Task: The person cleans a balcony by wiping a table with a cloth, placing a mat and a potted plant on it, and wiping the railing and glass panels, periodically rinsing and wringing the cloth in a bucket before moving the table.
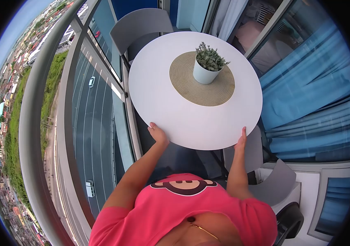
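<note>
A round white table (158, 94) fills the middle of the view. My left hand (157, 133) grips its near left edge, thumb on top and the other fingers hidden beneath the rim. At the near right edge, my right hand (241, 139) holds the rim too, thumb upward, fingers mostly out of sight. On the tabletop lies a round woven placemat (183, 88). A potted plant (207, 67) in a white pot stands upright on the placemat, apart from both hands.
A metal balcony railing (39, 106) runs along the left, with a road far below. One grey chair (142, 26) stands behind the table, another grey chair (275, 186) at the near right. Glass doors with blue curtains (312, 90) line the right side.
</note>
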A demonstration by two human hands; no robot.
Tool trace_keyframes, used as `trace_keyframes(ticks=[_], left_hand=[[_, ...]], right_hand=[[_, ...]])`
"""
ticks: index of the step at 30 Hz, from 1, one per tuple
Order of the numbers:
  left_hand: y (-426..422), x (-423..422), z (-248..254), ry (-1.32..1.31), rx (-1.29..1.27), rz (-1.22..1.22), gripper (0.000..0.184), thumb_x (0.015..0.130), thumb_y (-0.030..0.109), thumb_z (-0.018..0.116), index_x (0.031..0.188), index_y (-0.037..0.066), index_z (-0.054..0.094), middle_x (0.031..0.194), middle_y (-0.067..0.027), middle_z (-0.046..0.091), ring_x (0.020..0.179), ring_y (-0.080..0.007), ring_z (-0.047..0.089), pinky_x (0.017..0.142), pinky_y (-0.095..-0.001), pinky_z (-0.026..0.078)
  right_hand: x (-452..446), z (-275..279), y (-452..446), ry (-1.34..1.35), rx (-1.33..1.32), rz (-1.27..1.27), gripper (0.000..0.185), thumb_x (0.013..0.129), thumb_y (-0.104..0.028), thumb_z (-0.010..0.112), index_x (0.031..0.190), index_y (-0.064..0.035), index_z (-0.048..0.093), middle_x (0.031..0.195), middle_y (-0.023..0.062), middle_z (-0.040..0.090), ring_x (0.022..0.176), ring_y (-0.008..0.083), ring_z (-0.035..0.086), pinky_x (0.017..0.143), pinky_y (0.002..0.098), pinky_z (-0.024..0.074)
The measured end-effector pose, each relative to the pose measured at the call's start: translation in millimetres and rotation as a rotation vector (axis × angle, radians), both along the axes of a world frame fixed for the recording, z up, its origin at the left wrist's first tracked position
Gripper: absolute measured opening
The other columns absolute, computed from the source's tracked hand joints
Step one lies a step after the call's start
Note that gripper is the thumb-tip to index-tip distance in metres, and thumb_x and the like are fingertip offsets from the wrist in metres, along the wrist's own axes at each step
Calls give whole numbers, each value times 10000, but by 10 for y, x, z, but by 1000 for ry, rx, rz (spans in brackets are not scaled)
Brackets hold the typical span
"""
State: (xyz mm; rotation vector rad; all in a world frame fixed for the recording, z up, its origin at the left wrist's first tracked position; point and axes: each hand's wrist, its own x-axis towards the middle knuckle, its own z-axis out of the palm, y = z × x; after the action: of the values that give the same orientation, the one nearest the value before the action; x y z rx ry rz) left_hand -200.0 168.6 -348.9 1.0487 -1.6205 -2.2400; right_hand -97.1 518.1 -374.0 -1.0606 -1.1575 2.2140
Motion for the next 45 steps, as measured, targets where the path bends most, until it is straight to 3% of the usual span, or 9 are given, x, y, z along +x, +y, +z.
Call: trace_keyframes(ticks=[20,23,27,31,32,36,41,43,45], left_hand=[[116,0,-13,-9,-187,106,435,964,396,368,972,-25,479,908,-111,545,840,-186,514,788,-329,418],[-43,133,-151,65,-81,-82,455,961,409,367,996,-28,491,906,-110,544,847,-178,514,781,-318,419],[-134,607,343,-192,-153,-75,518,951,397,372,1327,48,301,1029,-86,513,874,-154,525,692,-299,456],[-420,1779,599,24,-439,-20,466,928,208,465,1333,45,306,1069,-112,533,910,-158,534,786,-287,442],[-513,2011,784,26,-514,-5,437,927,183,463,1318,43,329,1070,-113,546,925,-159,536,796,-286,439],[-816,2868,1501,-3,-673,107,301,920,99,467,1208,11,470,1013,-122,612,940,-184,580,827,-301,445],[-1096,3615,1979,136,-1009,383,204,891,-3,471,1083,-14,538,995,-123,616,918,-188,582,808,-283,445],[-1191,3815,2153,154,-1142,403,217,922,3,422,1113,-14,523,1053,-124,588,958,-163,560,854,-284,440],[-1269,3914,2331,163,-1298,429,213,919,-3,415,1100,-19,527,1053,-118,582,949,-169,557,845,-287,442]], right_hand=[[42,294,177,-414,140,370,852,833,-671,379,1389,-35,269,1418,115,324,1264,296,356,1042,418,276],[122,326,287,-437,84,434,909,814,-727,310,1406,-42,226,1443,106,274,1296,290,304,1055,424,252],[275,647,167,-341,-202,534,961,796,-766,242,1423,-44,155,1464,97,212,1335,278,222,1070,426,219],[367,645,-528,-521,-270,1021,614,878,-523,468,1246,-31,464,1221,107,524,1095,239,523,936,397,408],[405,282,-705,-388,-106,1094,366,872,-309,575,1082,-10,558,980,73,615,887,171,591,789,320,476],[397,1350,-2372,130,565,1674,285,884,-237,562,1012,18,568,844,97,620,774,138,577,702,273,447],[646,2621,-4187,1247,588,1590,223,867,-122,550,1061,-15,568,871,149,587,714,300,586,661,331,468],[1012,2747,-4698,1595,776,1557,212,827,-154,586,1021,-68,598,984,121,580,916,287,567,756,351,473],[1324,2611,-5102,1905,1027,1257,239,820,-278,583,987,-108,606,1102,63,576,1141,275,468,1033,418,305]])
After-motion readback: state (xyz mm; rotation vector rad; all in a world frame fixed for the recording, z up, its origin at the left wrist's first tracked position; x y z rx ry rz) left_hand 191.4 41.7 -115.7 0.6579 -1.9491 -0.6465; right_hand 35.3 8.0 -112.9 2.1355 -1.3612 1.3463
